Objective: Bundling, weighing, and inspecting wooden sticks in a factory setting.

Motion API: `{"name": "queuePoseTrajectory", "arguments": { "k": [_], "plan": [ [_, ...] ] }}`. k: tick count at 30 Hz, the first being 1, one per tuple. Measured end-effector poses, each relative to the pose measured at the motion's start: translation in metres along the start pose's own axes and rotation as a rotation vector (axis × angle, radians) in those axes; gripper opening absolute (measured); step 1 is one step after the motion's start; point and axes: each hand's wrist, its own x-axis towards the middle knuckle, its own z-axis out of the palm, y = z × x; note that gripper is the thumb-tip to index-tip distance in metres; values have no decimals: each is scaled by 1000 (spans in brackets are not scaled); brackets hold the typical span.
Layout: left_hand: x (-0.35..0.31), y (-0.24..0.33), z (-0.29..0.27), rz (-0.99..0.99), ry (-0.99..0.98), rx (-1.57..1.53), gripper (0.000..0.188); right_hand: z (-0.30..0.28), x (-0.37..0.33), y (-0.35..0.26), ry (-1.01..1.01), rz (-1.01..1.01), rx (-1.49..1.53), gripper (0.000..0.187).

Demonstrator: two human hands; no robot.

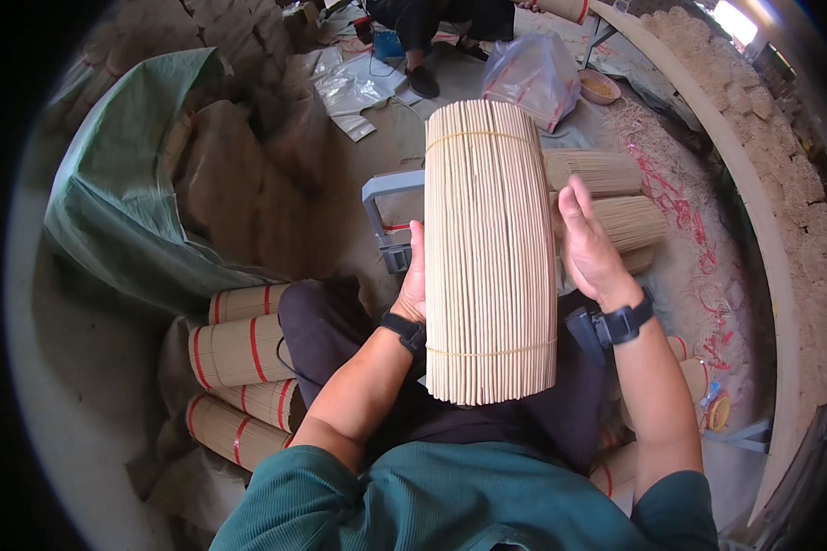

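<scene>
A thick round bundle of thin pale wooden sticks (492, 257) stands before me, with a thin yellowish band near each end. My left hand (413, 286) presses on its left side, thumb pointing up; the other fingers are hidden behind the bundle. On the right side, my right hand (590, 246) is held open beside the bundle, fingers stretched upward; whether it touches the sticks I cannot tell. Behind the bundle, a grey frame with a handle shape (373, 204) shows partly.
Red-banded stick bundles (241, 349) lie stacked by my left leg. More loose bundles (625, 220) lie beyond my right hand. A green tarp (110, 174) covers a heap at left. Farther off are a plastic bag (535, 78), a bowl (600, 87) and a seated person's legs (420, 46).
</scene>
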Motion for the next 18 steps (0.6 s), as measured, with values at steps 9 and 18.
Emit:
{"name": "queuePoseTrajectory", "arguments": {
  "k": [9,18],
  "plan": [
    [-15,27,3,-64,228,637,87,22,-20,73,-143,498,639,87],
    [-27,20,-46,-188,505,698,83,44,-28,155,-247,620,744,95]
  ]
}}
